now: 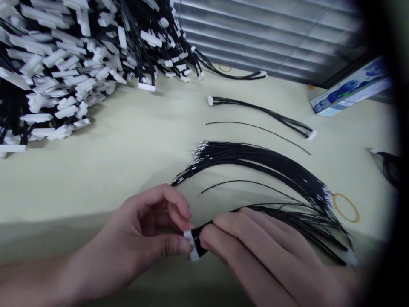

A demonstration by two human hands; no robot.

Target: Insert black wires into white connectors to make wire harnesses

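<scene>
Between thumb and fingers, my left hand pinches a white plastic connector near the bottom of the view. My right hand is closed on the black wires just beside that connector. Those wires run on under my right hand, and black wires come out on its far side toward a second white connector. Directly beyond my hands lies a curved bundle of loose black wires with metal terminals at the ends. One single wire lies between the bundle and my hands.
A large heap of black cables with white connectors fills the back left. Further back lie a finished-looking cable and another single wire. An orange rubber band and a blue printed box are at the right, near window blinds.
</scene>
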